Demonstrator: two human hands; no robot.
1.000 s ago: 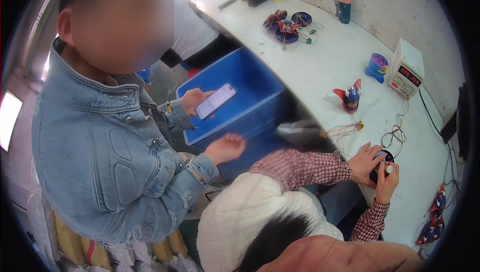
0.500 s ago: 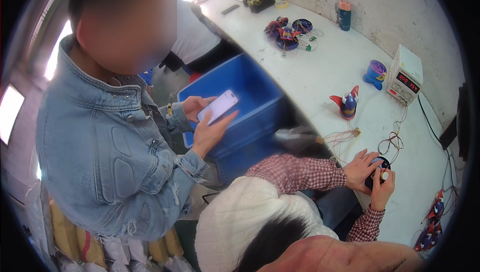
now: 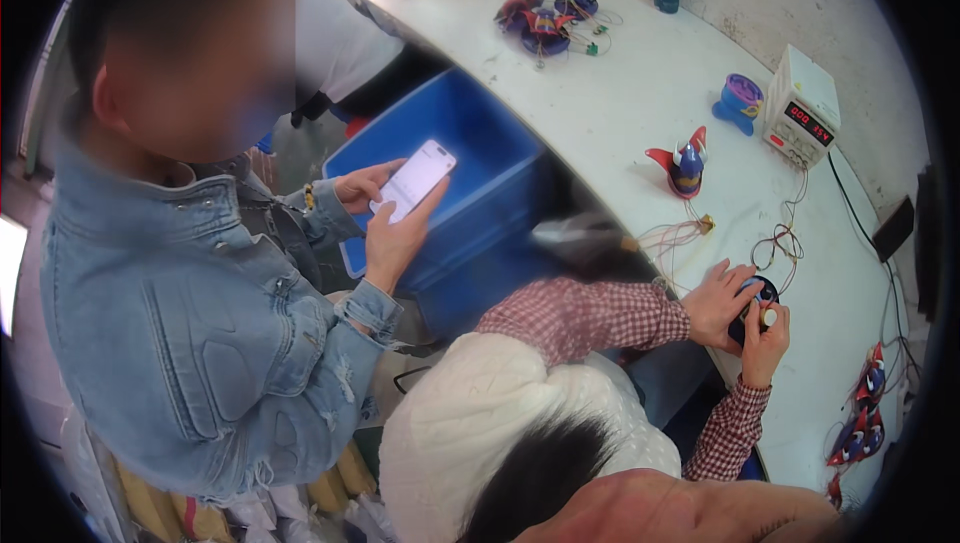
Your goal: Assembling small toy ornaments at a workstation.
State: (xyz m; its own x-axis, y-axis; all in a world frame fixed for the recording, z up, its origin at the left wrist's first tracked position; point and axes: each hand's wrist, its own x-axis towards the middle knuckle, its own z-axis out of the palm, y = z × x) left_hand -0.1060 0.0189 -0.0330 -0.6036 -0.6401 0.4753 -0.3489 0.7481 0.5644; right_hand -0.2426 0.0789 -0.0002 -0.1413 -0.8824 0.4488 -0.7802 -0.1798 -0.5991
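A worker's left hand point(image 3: 718, 309) spreads over and holds a round black part point(image 3: 769, 290) near the table's point(image 3: 620, 93) edge, while the right hand point(image 3: 765, 351) pinches a small cream-tipped piece point(image 3: 769, 317) against it; fingers hide where the two meet. The step looks like close handwork on that part, and the next move would seem to call for a steady left hand and careful right fingers. Just beyond the grip lie looped wires point(image 3: 778, 246); farther out stand a winged red-and-blue figure point(image 3: 686, 175) and a blue pot point(image 3: 738, 111), purple inside, beside a power supply point(image 3: 803, 108). Left of the grip, past the table, sits an open blue bin point(image 3: 485, 218), its bottom hidden, contents impossible to tell, with a co-worker's phone point(image 3: 415, 181) held before it.
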